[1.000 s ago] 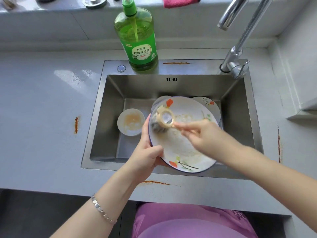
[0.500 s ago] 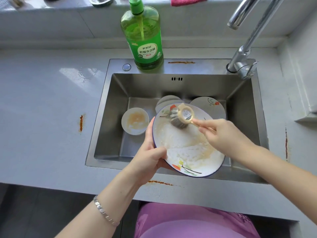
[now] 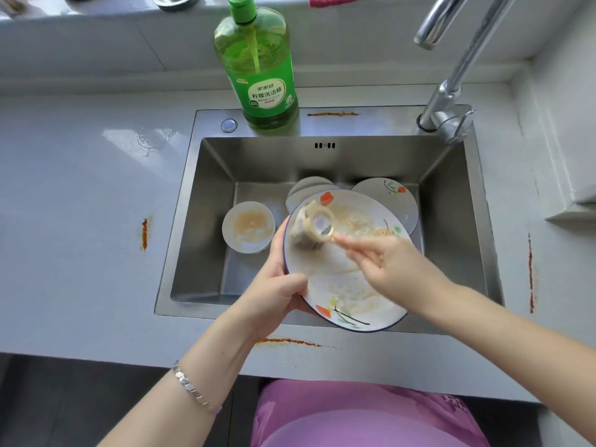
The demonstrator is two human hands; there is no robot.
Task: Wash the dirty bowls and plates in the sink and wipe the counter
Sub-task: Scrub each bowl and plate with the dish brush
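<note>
We see our left hand (image 3: 274,295) gripping the rim of the flowered plate (image 3: 342,285) and our right hand (image 3: 396,269) pressing the scrub brush (image 3: 314,229) onto it, and together these fill the near right part of the sink (image 3: 200,221). Behind them a second plate (image 3: 390,195) and a pale dish (image 3: 309,187) crowd the far floor, and a soiled small bowl (image 3: 248,227) sits just left of the held plate, leaving only the sink's near-left floor bare. The soap bottle (image 3: 258,69) blocks the back ledge, the faucet (image 3: 451,75) overhangs the right corner, and the counter (image 3: 80,221) lies open on the left.
</note>
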